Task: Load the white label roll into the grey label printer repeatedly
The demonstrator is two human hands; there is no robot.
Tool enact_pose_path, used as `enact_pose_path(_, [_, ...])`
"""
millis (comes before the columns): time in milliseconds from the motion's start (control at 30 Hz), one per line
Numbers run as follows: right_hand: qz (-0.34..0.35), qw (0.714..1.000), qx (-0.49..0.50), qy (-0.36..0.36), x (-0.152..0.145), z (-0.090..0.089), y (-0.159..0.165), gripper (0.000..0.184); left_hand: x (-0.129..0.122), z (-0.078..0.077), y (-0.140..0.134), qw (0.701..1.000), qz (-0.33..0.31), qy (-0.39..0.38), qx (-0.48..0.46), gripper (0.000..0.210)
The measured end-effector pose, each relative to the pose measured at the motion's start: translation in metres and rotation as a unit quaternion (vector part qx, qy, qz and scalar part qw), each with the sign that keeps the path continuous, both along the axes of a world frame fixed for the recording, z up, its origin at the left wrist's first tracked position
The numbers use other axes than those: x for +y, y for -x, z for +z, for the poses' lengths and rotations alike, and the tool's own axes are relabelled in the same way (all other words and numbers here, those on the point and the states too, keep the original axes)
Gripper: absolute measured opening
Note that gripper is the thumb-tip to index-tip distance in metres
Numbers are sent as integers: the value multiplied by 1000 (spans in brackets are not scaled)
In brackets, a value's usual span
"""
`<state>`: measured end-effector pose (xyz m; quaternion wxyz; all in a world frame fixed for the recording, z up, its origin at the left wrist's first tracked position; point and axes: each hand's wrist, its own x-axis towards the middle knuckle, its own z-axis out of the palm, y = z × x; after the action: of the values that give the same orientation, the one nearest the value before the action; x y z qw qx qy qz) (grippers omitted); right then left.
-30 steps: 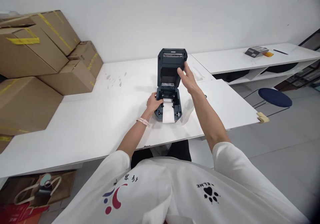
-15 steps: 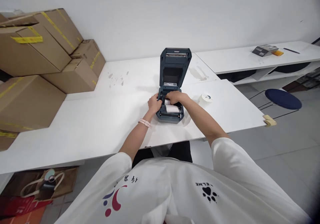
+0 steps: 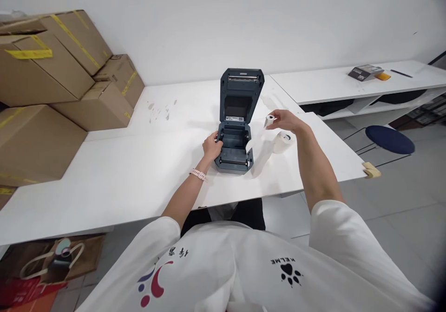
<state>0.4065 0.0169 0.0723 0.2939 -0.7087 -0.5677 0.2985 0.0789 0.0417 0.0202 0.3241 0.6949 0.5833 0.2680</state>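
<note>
A dark blue-grey label printer [image 3: 234, 149] stands on the white table with its lid raised, and its inside is bare of any roll. My left hand [image 3: 212, 146] grips the printer's left edge, thumb over the rim. Right of the printer, my right hand [image 3: 286, 120] holds a small, thin paper roll [image 3: 269, 120] in the air between thumb and fingers. A loose white strip hangs from this roll down towards the printer's right side. Below my right hand, a thicker white label roll [image 3: 283, 143] with a blue-edged core stands on the table.
Cardboard boxes [image 3: 66, 75] with yellow tape are piled on the left of the table. A second white table at the back right bears a small dark box [image 3: 365, 72] and a pen [image 3: 401, 73]. A blue stool [image 3: 390, 140] stands on the floor to the right.
My right hand has lifted the small paper roll out of the printer and moved right with it, a strip trailing. My left hand stays on the printer's left edge.
</note>
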Motion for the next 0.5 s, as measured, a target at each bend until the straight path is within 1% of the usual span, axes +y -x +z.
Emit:
enact_pose_path(67, [-5,996,-72,58,14,-16,4,42,0,-1,0,1000,1,-1,-4,57])
enact_pose_path(133, [-9,989,-111,98,25,-26,12,44,1,-1,1,1000,0,-3,-9,57])
enact_pose_path(200, [-7,987,-119,108,29,-28,17,45,2,-3,1,1000,-1,-1,-14,57])
enact_pose_path(267, [7,989,-109,103,22,-24,14,46,2,-4,1,1000,-3,1,-22,58])
enact_pose_path(333, [29,992,-86,84,1,-17,1,52,3,-5,1,999,-5,1,-33,59])
enact_pose_path(400, [38,999,-30,24,-31,-16,-21,64,2,-6,1,999,-6,-1,-41,58])
enact_pose_path(467, [21,994,73,-76,-68,-25,-44,75,2,-5,0,999,-3,0,-41,57])
enact_pose_path(500, [12,989,114,-93,-84,-34,-52,81,2,-5,0,999,0,3,-38,57])
